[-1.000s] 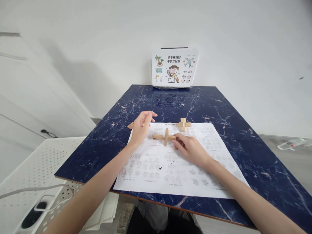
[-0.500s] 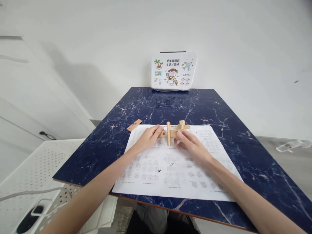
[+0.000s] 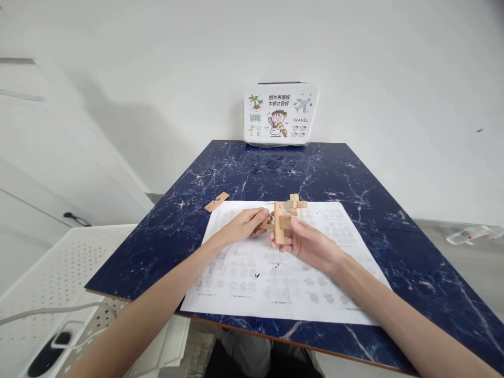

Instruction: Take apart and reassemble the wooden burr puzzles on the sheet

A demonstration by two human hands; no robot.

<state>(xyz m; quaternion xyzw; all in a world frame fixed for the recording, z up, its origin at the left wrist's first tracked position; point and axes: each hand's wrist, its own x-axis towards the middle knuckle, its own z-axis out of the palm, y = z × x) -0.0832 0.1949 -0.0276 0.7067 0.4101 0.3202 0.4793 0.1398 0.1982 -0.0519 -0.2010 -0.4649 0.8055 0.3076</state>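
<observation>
Between my two hands is a small cross of interlocking wooden puzzle pieces (image 3: 279, 226), held above a printed sheet (image 3: 244, 294). My left hand (image 3: 250, 222) is closed on the notched left end of the flat piece. My right hand (image 3: 309, 241) grips the right end, thumb on top and fingers curled beneath the upright bar. Just behind my right hand stands another joined cluster of wooden blocks (image 3: 294, 202). A loose notched wooden piece (image 3: 217, 202) lies at the sheet's far left corner, apart from both hands.
The sheet lies on a dark blue marbled table (image 3: 271, 173). A white cartoon-printed case (image 3: 280, 114) stands at the back against the wall. On the left is a white perforated cart (image 3: 74, 262) with a cable and a black object. A clear plastic item (image 3: 472, 235) lies to the right beyond the table.
The held wooden cross has shifted slightly right and turned so that the upright bar's broad face shows. My right fingers have moved beneath it. The loose piece and the block cluster stay put.
</observation>
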